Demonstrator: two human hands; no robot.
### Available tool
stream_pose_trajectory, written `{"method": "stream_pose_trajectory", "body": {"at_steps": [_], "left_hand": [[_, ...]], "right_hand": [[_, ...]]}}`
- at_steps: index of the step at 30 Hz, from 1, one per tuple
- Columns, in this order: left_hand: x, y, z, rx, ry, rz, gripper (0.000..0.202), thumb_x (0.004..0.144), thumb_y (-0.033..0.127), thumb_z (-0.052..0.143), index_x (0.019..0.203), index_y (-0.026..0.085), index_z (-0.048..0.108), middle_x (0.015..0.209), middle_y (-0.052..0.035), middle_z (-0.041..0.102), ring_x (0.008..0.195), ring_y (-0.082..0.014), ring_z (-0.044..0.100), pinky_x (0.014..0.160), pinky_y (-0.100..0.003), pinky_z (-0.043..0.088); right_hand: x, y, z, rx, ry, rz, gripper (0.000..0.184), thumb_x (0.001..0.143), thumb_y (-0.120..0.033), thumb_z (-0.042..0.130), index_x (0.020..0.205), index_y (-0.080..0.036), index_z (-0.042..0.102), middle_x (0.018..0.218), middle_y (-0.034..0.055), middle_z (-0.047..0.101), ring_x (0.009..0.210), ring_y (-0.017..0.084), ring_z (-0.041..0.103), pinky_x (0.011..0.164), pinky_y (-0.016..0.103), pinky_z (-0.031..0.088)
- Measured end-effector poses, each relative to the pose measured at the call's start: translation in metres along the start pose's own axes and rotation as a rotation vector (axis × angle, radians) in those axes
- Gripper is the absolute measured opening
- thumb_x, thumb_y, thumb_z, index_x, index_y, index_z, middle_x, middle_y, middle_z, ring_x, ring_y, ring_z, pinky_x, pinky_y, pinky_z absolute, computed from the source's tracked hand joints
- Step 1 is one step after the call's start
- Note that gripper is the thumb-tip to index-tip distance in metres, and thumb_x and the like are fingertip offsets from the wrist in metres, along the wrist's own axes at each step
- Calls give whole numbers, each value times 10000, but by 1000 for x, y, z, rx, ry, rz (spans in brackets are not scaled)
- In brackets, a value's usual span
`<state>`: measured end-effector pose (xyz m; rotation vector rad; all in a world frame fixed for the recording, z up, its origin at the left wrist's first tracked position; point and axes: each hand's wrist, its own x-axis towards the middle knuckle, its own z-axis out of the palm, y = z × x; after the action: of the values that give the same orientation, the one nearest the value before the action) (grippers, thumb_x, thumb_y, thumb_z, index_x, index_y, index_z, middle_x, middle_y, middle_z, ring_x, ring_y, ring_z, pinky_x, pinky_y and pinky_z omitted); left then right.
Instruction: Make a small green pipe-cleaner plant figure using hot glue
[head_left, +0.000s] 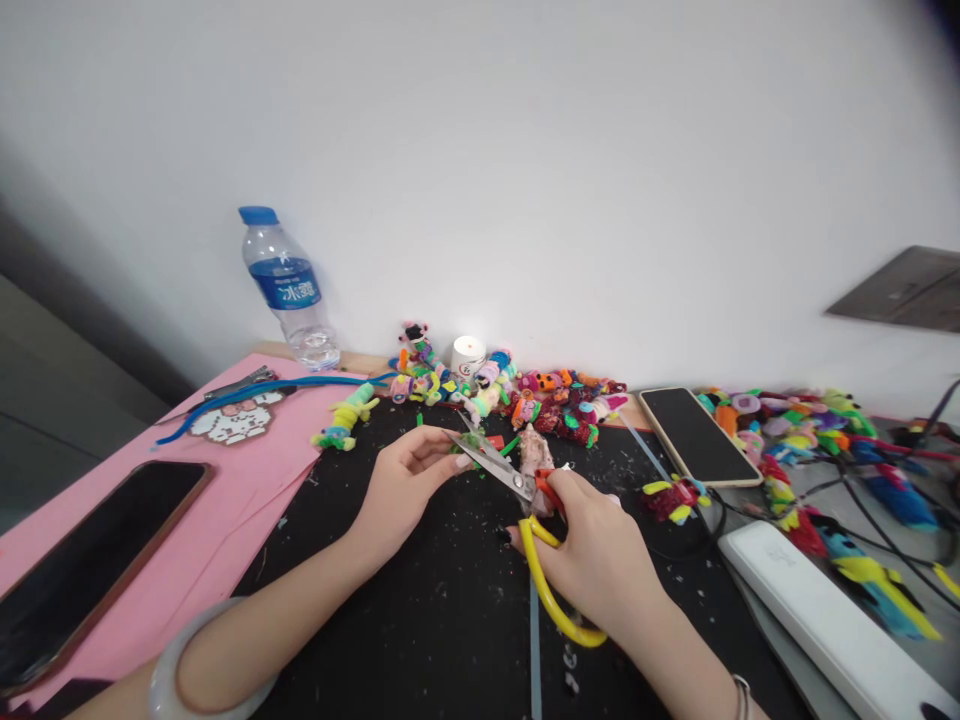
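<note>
In my right hand (600, 550) are scissors (487, 462) with an orange-red and yellow handle, their blades pointing up and left. Their tip reaches the fingertips of my left hand (409, 485). The left fingers are pinched together; what lies between them is hidden. A green fuzzy strip (512, 446), like pipe cleaner, shows just beyond the blades. Behind the scissors lies a pinkish-brown speckled piece (535, 452). Several colourful pipe-cleaner figures (420, 385) are heaped farther back, and a yellow-green one (346, 415) lies to the left.
A water bottle (289, 290) leans on the wall at left. Pink sheets (247, 500) carry a dark phone (105, 560) and blue pipe cleaners (277, 385). At right are another phone (701, 435), a white oblong device (825, 620), cables and more figures. A white tub (469, 352) stands behind.
</note>
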<state>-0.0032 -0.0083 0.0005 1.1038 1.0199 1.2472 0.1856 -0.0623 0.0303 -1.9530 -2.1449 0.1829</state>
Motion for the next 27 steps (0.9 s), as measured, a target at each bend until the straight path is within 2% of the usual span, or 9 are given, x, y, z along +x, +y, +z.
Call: {"method": "stream_pose_trajectory", "body": {"at_steps": [3,10,21,27], "left_hand": [[0,-2,0,-81,-40,-36,220,642,209,728,810,162,594,771,-6,686,762,-141,632,754,-279,510],[0,-2,-1,-8,22,-9,196,586,162,759,650,151,573,654,50,639,631,-71,581,630,-166,469],[3,-9,-3,70,54,15,180,574,213,771,653,161,619,673,44,642,648,-78,566,631,-175,455],[2,-7,-3,37,62,-10,212,563,212,778,668,153,604,654,55,620,634,-80,580,634,-187,478]], "right_hand": [[-1,2,2,-6,-3,-9,306,709,-495,599,789,-228,473,771,-10,578,669,197,546,560,262,288],[-2,1,0,3,-31,-14,323,712,-515,589,698,-222,456,704,-22,569,608,169,506,538,252,271],[0,1,1,18,-47,-15,305,704,-492,615,670,-216,490,661,-15,578,590,161,520,526,247,265],[2,2,2,22,-26,9,361,698,-477,614,573,-206,410,559,-26,519,513,138,465,493,242,235]]}}
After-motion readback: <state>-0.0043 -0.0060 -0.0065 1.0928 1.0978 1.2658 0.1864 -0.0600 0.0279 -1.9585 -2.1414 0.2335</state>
